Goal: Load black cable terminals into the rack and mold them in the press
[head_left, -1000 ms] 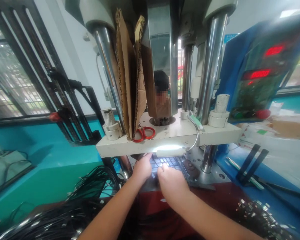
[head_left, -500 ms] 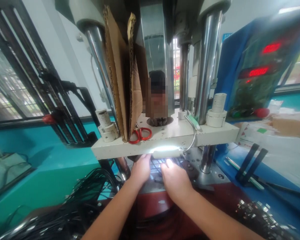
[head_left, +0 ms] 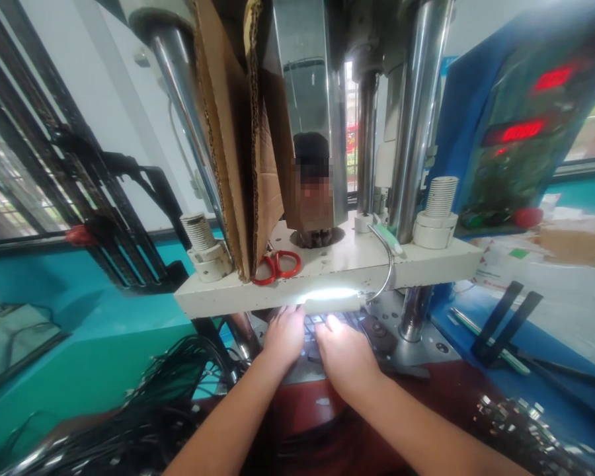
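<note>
Both hands reach under the pale upper plate [head_left: 327, 277] of a press, into the light of a small lamp [head_left: 334, 303]. My left hand [head_left: 283, 336] is closed, its fingertips partly hidden at the plate's lower edge. Just to its right, my right hand [head_left: 347, 350] is curled with thumb and forefinger together. What either hand grips is too small or hidden to make out. Between and beyond the hands lies a lit metal work area with thin dark strands. A dark flat strip [head_left: 401, 370] lies beside my right wrist, on the metal press bed [head_left: 421, 350].
Red-handled scissors [head_left: 277, 266] and folded cardboard [head_left: 228, 165] rest on the plate. Bundled black cables [head_left: 143, 410] lie at left, small metal parts [head_left: 525, 423] at right. A blue control box [head_left: 506, 139] with red digits and a blue table [head_left: 565, 370] stand at right.
My left hand has moved slightly right, nearer my right hand, and its fingers look more curled. My right hand stays almost in place. The view has shifted a little closer.
</note>
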{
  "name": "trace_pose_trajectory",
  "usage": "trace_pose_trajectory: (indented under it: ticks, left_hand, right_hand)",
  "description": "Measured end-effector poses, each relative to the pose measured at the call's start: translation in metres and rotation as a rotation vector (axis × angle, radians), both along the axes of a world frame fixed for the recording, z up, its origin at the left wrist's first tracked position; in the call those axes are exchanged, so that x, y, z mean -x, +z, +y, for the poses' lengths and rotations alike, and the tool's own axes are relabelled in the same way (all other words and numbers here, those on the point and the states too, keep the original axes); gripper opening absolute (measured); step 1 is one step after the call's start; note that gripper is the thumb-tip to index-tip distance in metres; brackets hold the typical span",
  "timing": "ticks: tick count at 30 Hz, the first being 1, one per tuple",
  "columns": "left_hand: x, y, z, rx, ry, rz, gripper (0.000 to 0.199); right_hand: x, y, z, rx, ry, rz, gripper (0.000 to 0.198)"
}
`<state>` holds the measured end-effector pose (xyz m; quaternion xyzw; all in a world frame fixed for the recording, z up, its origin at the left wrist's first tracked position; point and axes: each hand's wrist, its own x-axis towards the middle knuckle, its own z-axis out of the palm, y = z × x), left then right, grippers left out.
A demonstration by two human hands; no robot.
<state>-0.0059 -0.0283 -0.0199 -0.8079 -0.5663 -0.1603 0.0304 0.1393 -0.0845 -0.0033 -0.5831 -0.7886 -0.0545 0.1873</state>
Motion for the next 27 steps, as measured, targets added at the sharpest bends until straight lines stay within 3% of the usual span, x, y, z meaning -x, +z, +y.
trace_pose_trajectory:
  ticks: [8, 14, 22, 27]
  left_hand:
    - [-0.005, 0.004, -0.003, -0.043, -0.047, 0.02, 0.042]
    - [-0.008, 0.0, 0.0, -0.034, -0.035, 0.031, 0.042]
    - [-0.012, 0.01, -0.004, -0.023, -0.137, 0.03, 0.038]
    - [-0.016, 0.009, -0.003, -0.01, -0.13, 0.031, 0.037]
  right_hand:
    - [-0.016, -0.002, 0.006, 0.011, -0.079, 0.032, 0.026]
    - [-0.017, -0.005, 0.012, 0.05, -0.076, 0.047, 0.03]
    - [-0.014, -0.002, 0.012, 0.09, -0.06, 0.034, 0.028]
    - [-0.016, 0.001, 0.012, 0.093, -0.07, 0.05, 0.029]
